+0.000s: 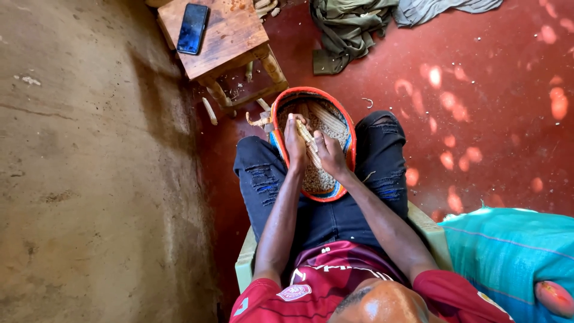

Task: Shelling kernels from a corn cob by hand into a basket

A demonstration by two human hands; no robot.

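Head view, looking straight down on a seated person in ripped dark jeans and a red shirt.

Both hands grip 1 pale yellow maize cob [308, 143], held over a round woven basket with an orange rim and blue-striped wall [353, 140]. Basket sits on the lap between the knees.

- Left hand [294, 142]: fingers curled closed around the upper end of the cob, thumb side against it.
- Right hand [330, 154]: also wrapped closed on the cob's lower part, thumb pressed along the kernel rows.
- Cob runs diagonally, top end toward the far rim, tilted, not touching the basket floor as far as I can tell.

Basket contents: layer of loose pale shelled kernels [317, 179] in the near half, at least 1 more unshelled cob [332, 119] lying in the far half.

Around:
- Small brown wooden stool [230, 45] just beyond the basket, upper left. Black smartphone [193, 28] flat on its top, screen up.
- Several bare stripped cobs [210, 111] on the floor under and beside the stool.
- Crumpled olive-green cloth [344, 30] on the red painted floor [496, 119], well apart from the basket, top centre.
- Teal woven sack [508, 251] at the person's right, near the seat edge.
- Tan plastered wall [89, 179] fills the left side.

Sun spots dapple the floor at right.
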